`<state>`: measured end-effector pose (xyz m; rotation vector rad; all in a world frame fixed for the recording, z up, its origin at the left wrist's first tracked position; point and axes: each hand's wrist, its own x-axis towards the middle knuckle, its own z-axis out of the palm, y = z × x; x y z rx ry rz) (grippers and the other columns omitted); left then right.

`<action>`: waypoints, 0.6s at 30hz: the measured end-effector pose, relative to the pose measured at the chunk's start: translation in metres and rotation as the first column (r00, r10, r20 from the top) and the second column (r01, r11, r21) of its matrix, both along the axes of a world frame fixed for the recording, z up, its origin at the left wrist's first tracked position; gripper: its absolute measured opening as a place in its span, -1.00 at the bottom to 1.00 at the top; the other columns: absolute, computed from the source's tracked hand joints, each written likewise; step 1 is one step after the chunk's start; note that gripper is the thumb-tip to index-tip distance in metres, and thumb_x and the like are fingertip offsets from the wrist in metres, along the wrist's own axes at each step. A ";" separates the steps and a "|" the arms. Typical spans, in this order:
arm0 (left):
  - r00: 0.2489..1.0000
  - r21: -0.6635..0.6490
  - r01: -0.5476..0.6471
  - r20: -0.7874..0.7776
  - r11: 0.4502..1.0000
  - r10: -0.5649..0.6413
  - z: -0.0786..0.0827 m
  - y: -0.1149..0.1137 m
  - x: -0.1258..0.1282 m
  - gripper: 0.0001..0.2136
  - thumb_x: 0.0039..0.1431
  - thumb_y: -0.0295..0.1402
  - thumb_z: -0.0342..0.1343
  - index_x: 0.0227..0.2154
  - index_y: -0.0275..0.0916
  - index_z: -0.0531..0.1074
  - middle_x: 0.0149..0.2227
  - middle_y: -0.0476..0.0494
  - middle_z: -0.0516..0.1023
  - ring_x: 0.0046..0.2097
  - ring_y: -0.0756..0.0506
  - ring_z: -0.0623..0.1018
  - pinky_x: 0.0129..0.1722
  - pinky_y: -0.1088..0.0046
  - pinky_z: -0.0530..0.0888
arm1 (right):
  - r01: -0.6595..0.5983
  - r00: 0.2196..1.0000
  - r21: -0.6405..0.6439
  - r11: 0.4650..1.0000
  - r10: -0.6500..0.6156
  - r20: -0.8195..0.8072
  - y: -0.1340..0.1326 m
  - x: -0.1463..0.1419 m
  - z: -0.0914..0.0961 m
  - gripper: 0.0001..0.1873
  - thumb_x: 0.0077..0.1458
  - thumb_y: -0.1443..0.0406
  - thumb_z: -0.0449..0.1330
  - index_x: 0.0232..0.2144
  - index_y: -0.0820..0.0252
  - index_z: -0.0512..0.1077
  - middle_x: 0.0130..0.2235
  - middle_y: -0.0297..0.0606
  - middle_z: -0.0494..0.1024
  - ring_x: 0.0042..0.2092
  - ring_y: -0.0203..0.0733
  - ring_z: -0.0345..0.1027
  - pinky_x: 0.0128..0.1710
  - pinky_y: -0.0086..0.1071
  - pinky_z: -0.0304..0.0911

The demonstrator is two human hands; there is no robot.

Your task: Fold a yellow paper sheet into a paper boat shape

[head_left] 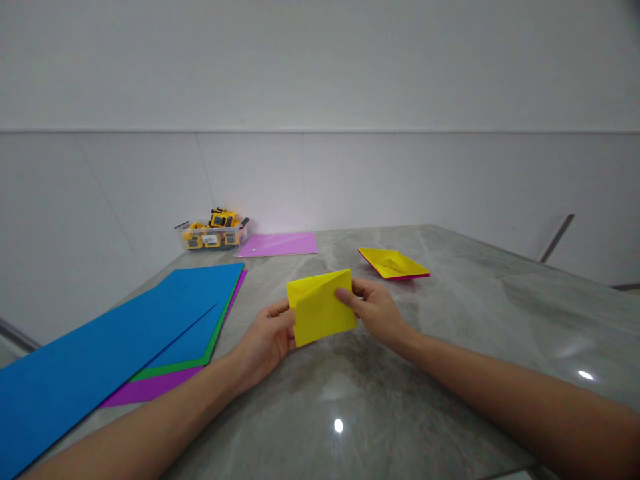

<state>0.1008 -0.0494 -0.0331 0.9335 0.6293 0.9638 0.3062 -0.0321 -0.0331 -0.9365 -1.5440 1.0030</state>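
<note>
A folded sheet of yellow paper [324, 310] is held up between my two hands over the table. My left hand [270, 337] grips its left edge, with some fingers hidden behind the paper. On the other side, my right hand [373, 308] pinches the upper right edge, thumb on the front face. A slanting fold runs across the top of the paper, and its layers part a little at the left. Beyond my right hand lies a folded paper boat [395, 263], yellow inside with a red underside.
Blue sheets [165, 313] lie on the left over a green sheet [213, 343] and a purple sheet [150, 388]. A pink sheet [278, 245] and a clear bin [213, 238] of yellow toy vehicles sit at the back of the grey marbled table [380, 413], near the wall.
</note>
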 end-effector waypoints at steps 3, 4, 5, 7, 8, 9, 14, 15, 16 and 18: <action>0.999 0.045 0.006 -0.054 0.999 -0.003 -0.002 -0.001 0.000 -0.63 0.01 -0.44 0.25 -0.07 -0.32 0.43 -0.13 -0.27 0.58 -0.15 -0.19 0.59 -0.14 0.31 0.52 | -0.146 0.989 -0.081 0.986 0.146 -0.001 -0.002 0.001 0.002 -0.66 0.06 0.05 0.20 -0.29 0.21 0.47 -0.31 -0.24 0.54 -0.30 -0.17 0.43 -0.35 -0.37 0.31; 0.996 0.066 0.019 -0.085 0.998 -0.013 -0.002 -0.001 0.000 -0.55 -0.02 -0.47 0.28 -0.01 -0.28 0.40 -0.13 -0.25 0.58 -0.17 -0.18 0.60 -0.17 0.32 0.52 | -0.211 0.977 -0.127 0.969 0.215 0.014 -0.002 0.001 0.002 -0.66 0.06 0.05 0.20 -0.30 0.21 0.47 -0.32 -0.24 0.55 -0.32 -0.18 0.43 -0.37 -0.39 0.30; 0.993 0.089 0.037 -0.117 0.995 -0.026 -0.003 -0.002 0.000 -0.43 -0.06 -0.50 0.30 0.07 -0.23 0.34 -0.15 -0.23 0.59 -0.19 -0.18 0.60 -0.20 0.33 0.53 | -0.269 0.960 -0.172 0.948 0.278 0.029 -0.003 0.001 0.001 -0.66 0.05 0.06 0.21 -0.31 0.22 0.48 -0.34 -0.25 0.55 -0.34 -0.20 0.43 -0.39 -0.40 0.28; 0.985 0.125 0.073 -0.161 0.989 -0.053 -0.004 -0.002 0.000 -0.24 -0.13 -0.56 0.32 0.18 -0.12 0.20 -0.18 -0.19 0.60 -0.21 -0.19 0.61 -0.23 0.33 0.53 | -0.314 0.940 -0.243 0.918 0.337 0.055 -0.003 0.001 0.000 -0.66 0.03 0.07 0.23 -0.32 0.24 0.48 -0.38 -0.26 0.54 -0.40 -0.23 0.42 -0.43 -0.43 0.25; 0.984 0.134 0.071 -0.169 0.988 -0.048 -0.004 -0.003 0.001 -0.20 -0.15 -0.57 0.32 0.20 -0.10 0.17 -0.18 -0.19 0.60 -0.21 -0.20 0.61 -0.24 0.32 0.53 | -0.286 0.947 -0.252 0.925 0.313 0.073 -0.002 0.001 0.000 -0.66 0.01 0.08 0.25 -0.30 0.25 0.48 -0.40 -0.27 0.53 -0.42 -0.25 0.40 -0.46 -0.44 0.24; 0.986 0.141 0.044 -0.164 0.989 -0.021 -0.004 -0.003 0.001 -0.21 -0.15 -0.56 0.31 0.20 -0.10 0.18 -0.16 -0.20 0.60 -0.20 -0.21 0.61 -0.24 0.32 0.53 | -0.230 0.962 -0.240 0.943 0.258 0.093 -0.001 0.001 -0.001 -0.64 0.00 0.09 0.26 -0.26 0.25 0.47 -0.42 -0.28 0.51 -0.43 -0.26 0.39 -0.47 -0.45 0.23; 0.956 0.198 -0.265 -0.075 0.944 0.284 0.002 -0.005 0.004 -0.26 -0.07 -0.50 0.26 0.20 -0.04 0.16 -0.17 -0.12 0.60 -0.29 -0.13 0.61 -0.34 0.38 0.55 | 0.013 1.000 -0.251 0.968 -0.008 0.021 0.000 -0.002 0.001 -0.31 -0.03 0.15 0.29 0.11 0.17 0.17 -0.27 -0.20 0.50 -0.34 -0.15 0.44 -0.53 -0.40 0.32; 0.953 0.212 -0.274 -0.071 0.938 0.294 0.002 -0.005 0.004 -0.21 -0.07 -0.52 0.25 0.23 0.02 0.09 -0.21 -0.09 0.60 -0.33 -0.11 0.60 -0.37 0.39 0.55 | -0.025 0.999 -0.299 0.954 0.017 -0.031 -0.001 -0.003 0.001 -0.33 -0.01 0.15 0.27 0.11 0.17 0.16 -0.23 -0.16 0.50 -0.32 -0.13 0.45 -0.53 -0.39 0.34; 0.958 0.220 -0.254 -0.079 0.942 0.277 0.003 -0.005 0.004 -0.18 -0.08 -0.54 0.24 0.24 0.06 0.05 -0.24 -0.06 0.60 -0.36 -0.09 0.60 -0.40 0.41 0.55 | -0.082 0.995 -0.333 0.939 0.057 -0.084 -0.001 -0.004 0.001 -0.40 0.01 0.15 0.25 0.07 0.19 0.19 -0.21 -0.14 0.51 -0.30 -0.12 0.46 -0.52 -0.38 0.35; 0.975 0.218 -0.177 -0.093 0.960 0.201 0.002 -0.005 0.002 -0.18 -0.11 -0.56 0.25 0.23 0.04 0.09 -0.25 -0.07 0.60 -0.37 -0.08 0.59 -0.41 0.45 0.54 | -0.183 0.978 -0.350 0.919 0.135 -0.157 -0.002 -0.005 0.001 -0.56 0.02 0.17 0.23 -0.07 0.23 0.31 -0.21 -0.13 0.53 -0.28 -0.14 0.46 -0.48 -0.39 0.35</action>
